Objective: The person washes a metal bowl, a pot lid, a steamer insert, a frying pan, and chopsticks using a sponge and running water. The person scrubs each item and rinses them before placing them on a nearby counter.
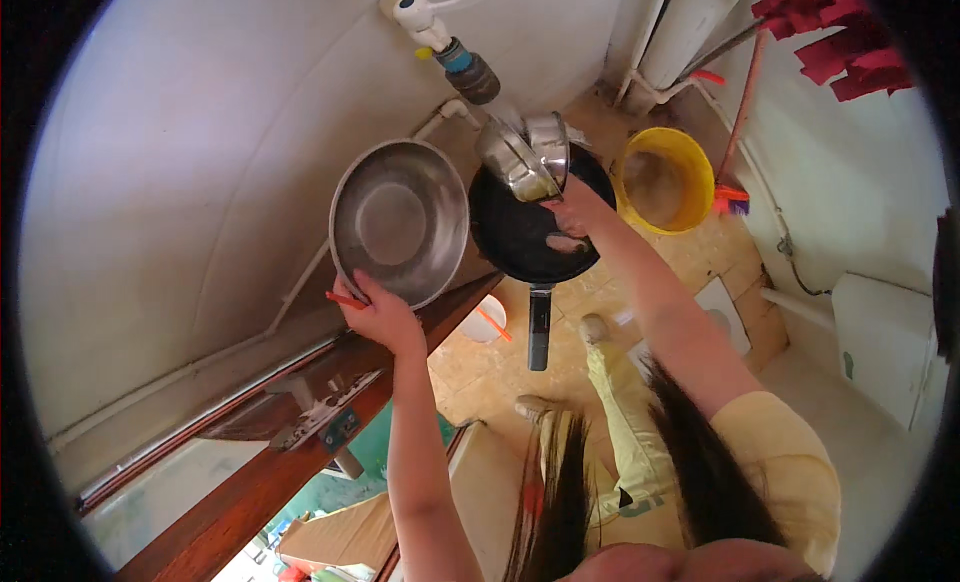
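Head view: left hand (380, 312) grips a steel bowl's (400, 220) rim; right hand (575, 214) clutches small steel cups (530, 157) under the tap (445, 32), over a black pan (520, 232). Wet cups could slip and clatter down.

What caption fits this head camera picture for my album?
Left hand holds a steel basin; right hand tilts steel pots over a black frying pan under a tap.

The big bowl (400, 220) is shiny metal — smooth, a bit dull in the middle. The small pots (528, 157) are shiny metal too. The frying pan (520, 237) is black and glossy. The bucket (664, 180) is smooth yellow plastic — the door frame (290, 462) is brown polished wood.
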A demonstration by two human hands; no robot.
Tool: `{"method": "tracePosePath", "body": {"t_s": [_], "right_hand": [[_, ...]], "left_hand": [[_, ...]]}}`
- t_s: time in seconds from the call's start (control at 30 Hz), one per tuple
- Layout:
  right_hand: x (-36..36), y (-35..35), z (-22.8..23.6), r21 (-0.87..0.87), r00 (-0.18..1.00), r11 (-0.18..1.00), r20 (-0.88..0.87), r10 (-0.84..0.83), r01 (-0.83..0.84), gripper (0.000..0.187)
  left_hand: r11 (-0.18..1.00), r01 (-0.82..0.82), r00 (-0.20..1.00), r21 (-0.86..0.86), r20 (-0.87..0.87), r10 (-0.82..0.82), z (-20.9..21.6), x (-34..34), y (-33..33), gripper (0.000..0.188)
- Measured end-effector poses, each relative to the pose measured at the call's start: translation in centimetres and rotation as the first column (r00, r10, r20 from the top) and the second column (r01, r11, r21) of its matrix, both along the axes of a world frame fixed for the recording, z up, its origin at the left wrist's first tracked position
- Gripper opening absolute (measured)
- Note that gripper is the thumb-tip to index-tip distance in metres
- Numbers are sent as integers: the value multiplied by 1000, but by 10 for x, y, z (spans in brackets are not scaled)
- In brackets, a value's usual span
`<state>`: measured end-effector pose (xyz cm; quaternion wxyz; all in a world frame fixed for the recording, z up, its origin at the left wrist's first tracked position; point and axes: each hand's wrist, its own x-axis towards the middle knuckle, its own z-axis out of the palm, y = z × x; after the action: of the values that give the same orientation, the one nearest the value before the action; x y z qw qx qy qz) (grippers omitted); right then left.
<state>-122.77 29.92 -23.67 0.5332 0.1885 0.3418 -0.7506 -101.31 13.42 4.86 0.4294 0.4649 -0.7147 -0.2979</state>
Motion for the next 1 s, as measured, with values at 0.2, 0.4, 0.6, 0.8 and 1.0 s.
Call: {"method": "tracePosePath", "body": {"t_s": [0.2, 0.4, 0.6, 0.8, 1.0], "right_hand": [[-21, -30, 34, -143, 906, 896, 4, -423, 419, 19], [-44, -34, 93, 56, 691, 881, -644, -328, 471, 22], [-59, -29, 139, 359, 59, 723, -912, 405, 589, 14], [-63, -44, 177, 394, -664, 757, -370, 650, 522, 16], [-61, -42, 191, 284, -946, 926, -133, 297, 251, 12]], "left_hand": [[999, 39, 997, 11, 70, -40, 0, 1, 10, 20], [999, 15, 997, 31, 70, -18, -6, 10, 8, 19], [999, 31, 996, 37, 80, -34, 1, 11, 12, 20], [999, 42, 998, 5, 37, -42, -3, 17, 8, 21], [994, 86, 993, -65, 83, -81, 3, 19, 12, 22]]}}
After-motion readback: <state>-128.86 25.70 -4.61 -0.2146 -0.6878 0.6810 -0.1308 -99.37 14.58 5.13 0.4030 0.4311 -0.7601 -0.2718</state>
